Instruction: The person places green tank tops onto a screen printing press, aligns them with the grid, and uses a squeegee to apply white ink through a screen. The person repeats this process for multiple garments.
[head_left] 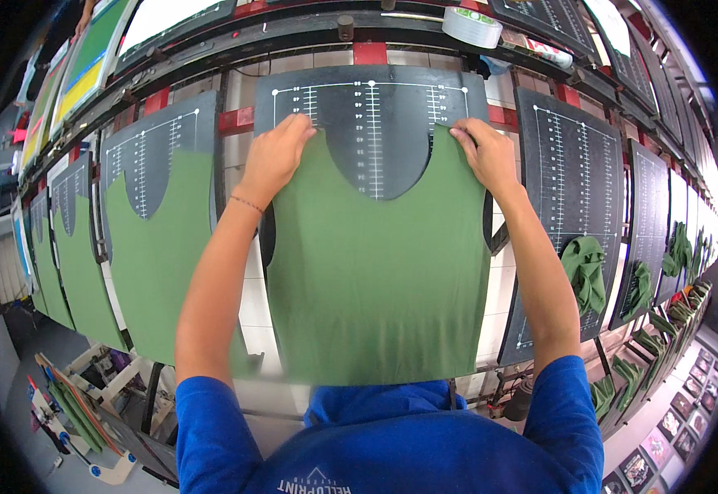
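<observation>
A green cut shirt panel [375, 280] with a deep scooped neckline lies over the dark printing board [379, 123] in front of me. White ruler lines on the board show above the neckline and inside its curve. My left hand [281, 152] pinches the panel's left shoulder corner. At the right shoulder corner, my right hand [484, 155] pinches the cloth between thumb and fingers. The panel's lower edge hangs close to my body, and its lower part shows soft wrinkles.
To the left, similar boards carry flat green panels [161, 255]. Crumpled green cloth [585, 272] lies on the right-hand board [577, 165], with more bundles beyond. A roll of tape [472, 30] sits on the rail behind. A rack of folded green pieces [622, 383] stands at lower right.
</observation>
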The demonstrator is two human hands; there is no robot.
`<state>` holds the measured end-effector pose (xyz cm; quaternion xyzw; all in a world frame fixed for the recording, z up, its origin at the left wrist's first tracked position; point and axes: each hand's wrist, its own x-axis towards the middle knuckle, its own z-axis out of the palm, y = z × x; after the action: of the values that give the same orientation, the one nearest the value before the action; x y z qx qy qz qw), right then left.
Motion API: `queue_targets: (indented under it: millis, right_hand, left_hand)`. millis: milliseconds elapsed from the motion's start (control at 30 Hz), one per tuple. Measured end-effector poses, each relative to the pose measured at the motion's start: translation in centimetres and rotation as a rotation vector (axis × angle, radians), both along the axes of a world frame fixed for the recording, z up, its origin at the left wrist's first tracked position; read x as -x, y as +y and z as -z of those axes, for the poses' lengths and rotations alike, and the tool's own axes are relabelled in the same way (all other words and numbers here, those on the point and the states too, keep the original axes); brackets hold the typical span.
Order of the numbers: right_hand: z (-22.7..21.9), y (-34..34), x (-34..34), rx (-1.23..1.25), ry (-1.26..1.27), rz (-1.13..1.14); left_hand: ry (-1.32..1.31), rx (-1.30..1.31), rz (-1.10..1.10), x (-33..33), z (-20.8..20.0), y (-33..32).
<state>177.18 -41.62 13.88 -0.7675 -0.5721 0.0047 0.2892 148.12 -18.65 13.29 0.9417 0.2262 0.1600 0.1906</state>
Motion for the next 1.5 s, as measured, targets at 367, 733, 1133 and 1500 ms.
queue_targets:
  millis: [367,733,1133,1500]
  right_hand:
    - [0.5,0.7,-0.2,0.070,-0.072,0.041]
    - [-0.3,-21.2,9.7,0.121,0.697,0.400]
    - [-1.1,-41.2,20.7,0.615,1.223,0.535]
    - [-5.1,-20.7,20.7,0.400,0.098,-0.145]
  left_hand:
    - [0.098,-0.043,-0.030,-0.6,0.4,0.2]
    - [-0.093,0.371,-0.665,17.9,-1.2,-18.5]
    - [0.133,1.336,-0.779,33.2,-0.9,-32.9]
    - [0.004,0.798,-0.759,31.0,-2.1,-32.3]
